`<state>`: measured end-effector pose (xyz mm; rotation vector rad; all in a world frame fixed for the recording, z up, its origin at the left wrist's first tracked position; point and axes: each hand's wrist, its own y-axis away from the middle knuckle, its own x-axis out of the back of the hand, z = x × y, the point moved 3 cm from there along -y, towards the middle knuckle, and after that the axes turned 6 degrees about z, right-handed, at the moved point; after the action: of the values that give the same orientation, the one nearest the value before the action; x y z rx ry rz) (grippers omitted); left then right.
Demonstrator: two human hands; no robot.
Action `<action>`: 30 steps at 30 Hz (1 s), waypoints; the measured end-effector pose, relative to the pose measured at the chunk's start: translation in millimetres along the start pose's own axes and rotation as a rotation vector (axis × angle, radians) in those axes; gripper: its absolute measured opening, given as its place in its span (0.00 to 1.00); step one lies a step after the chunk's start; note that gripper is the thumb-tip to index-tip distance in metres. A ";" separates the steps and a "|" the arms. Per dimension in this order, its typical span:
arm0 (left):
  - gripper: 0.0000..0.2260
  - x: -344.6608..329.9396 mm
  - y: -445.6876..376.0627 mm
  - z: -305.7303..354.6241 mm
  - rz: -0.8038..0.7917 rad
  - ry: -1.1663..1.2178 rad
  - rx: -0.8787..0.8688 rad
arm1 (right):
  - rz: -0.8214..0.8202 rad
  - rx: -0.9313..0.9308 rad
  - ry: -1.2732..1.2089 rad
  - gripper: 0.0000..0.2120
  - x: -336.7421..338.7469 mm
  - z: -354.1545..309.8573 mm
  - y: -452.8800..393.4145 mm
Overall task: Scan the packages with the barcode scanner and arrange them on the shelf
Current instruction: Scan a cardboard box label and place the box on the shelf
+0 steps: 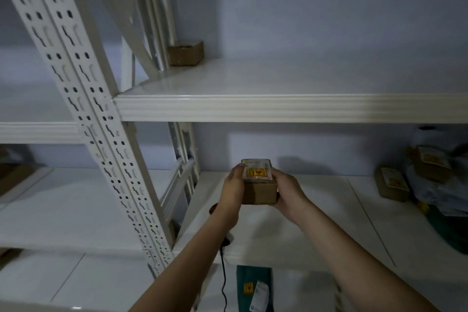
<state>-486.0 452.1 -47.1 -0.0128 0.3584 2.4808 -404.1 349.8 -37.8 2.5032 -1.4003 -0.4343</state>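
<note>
A small brown cardboard box with a yellow-and-red label on top is held between both hands above the middle shelf board. My left hand grips its left side and my right hand grips its right side. Under my left forearm, part of the barcode scanner shows as a dark rounded shape, and its black cable hangs down over the shelf's front edge. The rest of the scanner is hidden by my arm.
Another brown box stands at the back left of the upper shelf. Several brown boxes and soft mailers are piled at the right of the middle shelf. A green mailer lies below. The perforated white upright runs diagonally at left.
</note>
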 end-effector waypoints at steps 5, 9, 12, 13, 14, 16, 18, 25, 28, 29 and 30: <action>0.13 -2.3 54.5 34.8 0.041 -0.070 -0.217 | -0.031 0.158 0.134 0.21 -4.6 -27.6 37.4; 0.11 1.3 96.5 69.9 0.092 -0.118 -0.373 | -0.098 0.401 0.186 0.21 -1.6 -49.8 73.8; 0.14 5.0 124.9 92.9 0.102 -0.139 -0.438 | -0.125 0.496 0.187 0.23 1.0 -61.6 103.3; 0.15 6.0 133.3 99.1 0.089 -0.140 -0.455 | -0.126 0.520 0.174 0.22 1.2 -64.8 112.5; 0.15 7.2 140.7 104.7 0.072 -0.142 -0.481 | -0.124 0.543 0.156 0.20 1.4 -68.4 122.8; 0.16 10.2 155.9 114.7 0.043 -0.129 -0.534 | -0.129 0.582 0.128 0.17 1.1 -75.1 142.8; 0.17 14.7 170.5 125.8 0.010 -0.083 -0.571 | -0.150 0.644 0.089 0.24 -2.1 -82.8 161.0; 0.13 31.0 189.0 178.8 -0.011 -0.012 -0.732 | -0.129 0.812 0.022 0.16 -34.3 -129.8 189.7; 0.13 37.5 173.4 204.1 0.002 -0.019 -0.792 | -0.015 0.903 0.140 0.19 -57.1 -157.1 182.7; 0.14 38.6 165.4 212.2 -0.002 -0.020 -0.804 | 0.034 0.942 0.190 0.22 -65.4 -165.4 178.8; 0.16 40.7 157.1 220.3 -0.002 -0.039 -0.819 | 0.087 0.990 0.230 0.22 -72.8 -173.4 174.2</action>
<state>-594.5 412.2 200.9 -0.2966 -0.6823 2.4469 -513.0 333.9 193.8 2.9973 -1.9121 0.7353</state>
